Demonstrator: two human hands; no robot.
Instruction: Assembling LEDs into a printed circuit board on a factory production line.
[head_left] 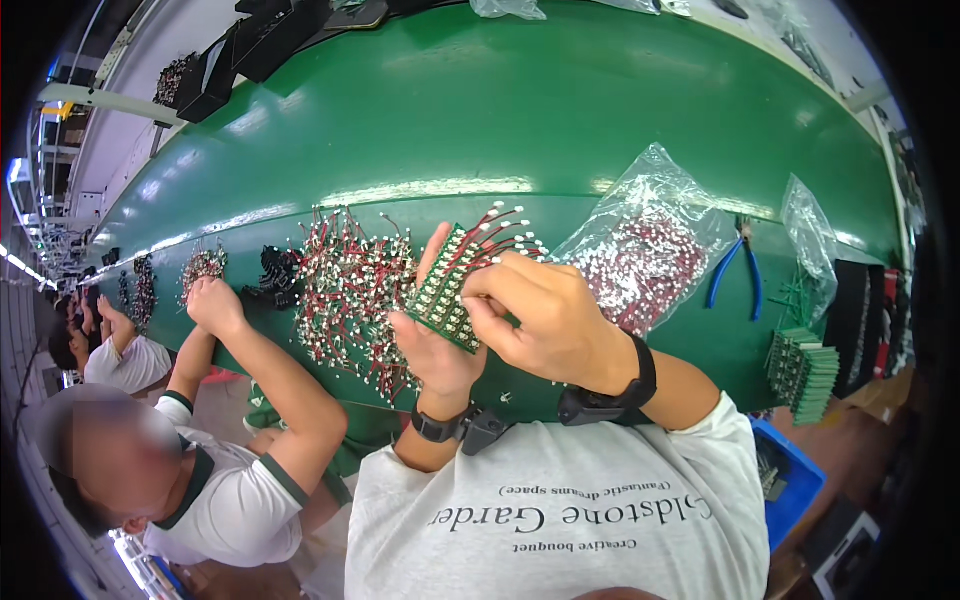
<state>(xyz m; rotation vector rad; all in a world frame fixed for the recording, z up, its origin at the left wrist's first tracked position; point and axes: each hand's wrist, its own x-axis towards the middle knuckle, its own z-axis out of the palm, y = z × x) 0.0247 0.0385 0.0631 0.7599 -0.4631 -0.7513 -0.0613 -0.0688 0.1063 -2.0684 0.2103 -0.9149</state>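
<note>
Now the green circuit board (pixel 441 297), fringed with red wires (pixel 492 240), is held above the bench (pixel 500 110) by the half-open left hand (pixel 442 362); its face is met by the curled right hand (pixel 552 312), whose pinch cannot be made out.

We saw a green bench (pixel 480 100), a green circuit board (pixel 440 290) striped with pale rows, its red wires (pixel 492 238) tipped in white, blue-handled pliers (pixel 756 280) and a blue bin (pixel 802 480) at right, and dark lettering on the near pale-grey shirt (pixel 560 470).
</note>
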